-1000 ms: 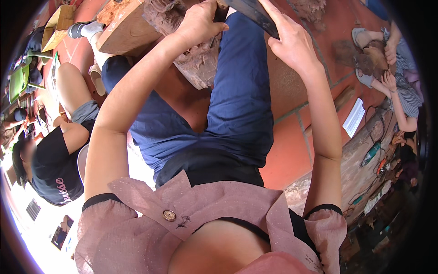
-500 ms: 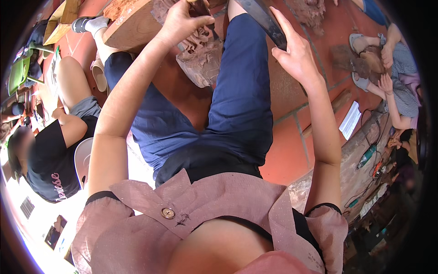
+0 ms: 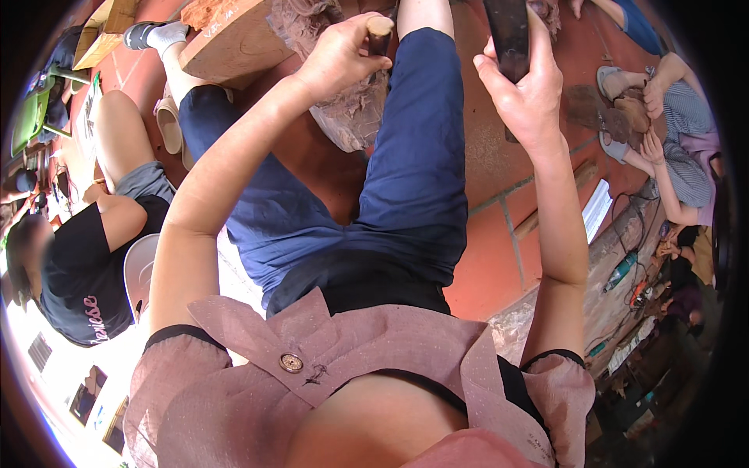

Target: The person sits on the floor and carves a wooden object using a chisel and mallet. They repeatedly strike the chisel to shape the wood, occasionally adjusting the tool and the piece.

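Observation:
In my left hand is a chisel, its round pale handle end pointing up between fingers and thumb; its blade is hidden. Just beyond and below that hand lies a rough, carved piece of brownish wood, between my knees. My right hand is closed around the lower end of a dark, flat wooden mallet, raised to the right of my right leg. The mallet's far end runs out of the picture's top edge.
A thick wooden block stands at the upper left. On the left sits a person in a black shirt; at the right a person's hands hold a piece of wood. A green power tool with cables lies at the right.
My left hand has moved slightly right and down, with the chisel handle turned more upright. My right hand has shifted right, and the mallet has swung from slanting to nearly upright.

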`<state>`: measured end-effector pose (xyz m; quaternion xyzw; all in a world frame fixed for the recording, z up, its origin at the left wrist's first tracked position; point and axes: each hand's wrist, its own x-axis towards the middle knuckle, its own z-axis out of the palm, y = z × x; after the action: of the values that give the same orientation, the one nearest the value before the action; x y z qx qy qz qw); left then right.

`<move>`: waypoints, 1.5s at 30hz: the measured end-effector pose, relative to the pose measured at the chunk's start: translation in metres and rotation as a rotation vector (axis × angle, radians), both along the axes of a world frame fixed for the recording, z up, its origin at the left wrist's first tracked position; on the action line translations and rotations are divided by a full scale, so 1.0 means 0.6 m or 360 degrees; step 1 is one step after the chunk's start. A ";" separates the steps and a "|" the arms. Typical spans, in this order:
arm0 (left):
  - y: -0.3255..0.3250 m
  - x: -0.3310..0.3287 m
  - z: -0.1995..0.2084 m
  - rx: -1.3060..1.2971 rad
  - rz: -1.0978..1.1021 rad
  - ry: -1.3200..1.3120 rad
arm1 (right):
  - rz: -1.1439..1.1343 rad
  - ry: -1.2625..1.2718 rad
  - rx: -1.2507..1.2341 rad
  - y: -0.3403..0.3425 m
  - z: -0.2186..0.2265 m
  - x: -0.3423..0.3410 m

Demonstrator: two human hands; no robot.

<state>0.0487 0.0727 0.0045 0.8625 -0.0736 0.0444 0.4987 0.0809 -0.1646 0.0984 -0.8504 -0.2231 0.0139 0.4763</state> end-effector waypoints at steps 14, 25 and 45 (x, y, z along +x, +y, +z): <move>-0.014 0.025 -0.001 0.0182 0.0007 0.0089 | 0.0185 -0.0446 -0.0253 -0.040 -0.085 0.014; 0.057 0.002 -0.003 -0.0565 0.0134 0.0139 | 0.0186 0.0326 -0.0352 -0.058 -0.087 -0.016; 0.045 0.023 -0.053 -0.0303 -0.0013 0.0103 | 0.0356 -0.0617 -0.0190 0.027 -0.042 0.025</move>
<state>0.0625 0.0996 -0.0273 0.8118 -0.0566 0.0214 0.5807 0.0961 -0.1483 0.0732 -0.8338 -0.4020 -0.0839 0.3690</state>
